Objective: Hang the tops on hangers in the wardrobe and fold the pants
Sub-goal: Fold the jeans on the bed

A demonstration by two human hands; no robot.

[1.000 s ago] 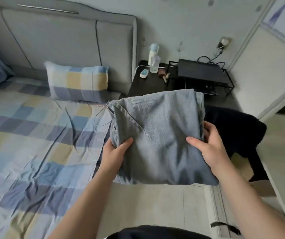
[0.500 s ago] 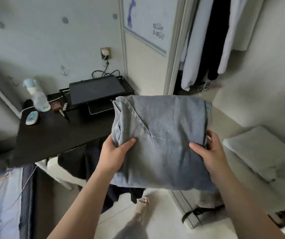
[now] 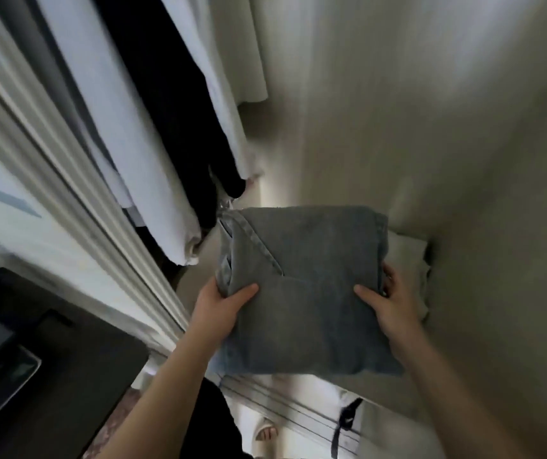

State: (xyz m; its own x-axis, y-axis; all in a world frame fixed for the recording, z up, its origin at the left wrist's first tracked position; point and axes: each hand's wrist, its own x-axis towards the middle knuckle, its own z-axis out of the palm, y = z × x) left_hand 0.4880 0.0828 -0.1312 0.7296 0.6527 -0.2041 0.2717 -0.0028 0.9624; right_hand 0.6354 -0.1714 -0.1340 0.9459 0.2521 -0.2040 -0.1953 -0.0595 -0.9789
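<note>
Head view: wardrobe [image 3: 431, 94] open, pale inner wall, door frame [image 3: 76, 193] running diagonally at left. Frame is motion-blurred. A white top [image 3: 126, 134] and a black top [image 3: 166, 94] hang side by side, upper left. Folded jeans [image 3: 308, 286] are mid-frame, held in the air at the wardrobe opening above the sliding track [image 3: 298, 412]. Left hand [image 3: 215, 309] grips the left edge, thumb on top, fingers underneath and hidden. Right hand [image 3: 394, 306] grips the right edge the same way. Pale folded pile [image 3: 408, 256] sits low in the wardrobe behind the jeans' right side; contact unclear. Dark desk [image 3: 66, 376] lower left. Black strap [image 3: 345, 422] across the track.
</note>
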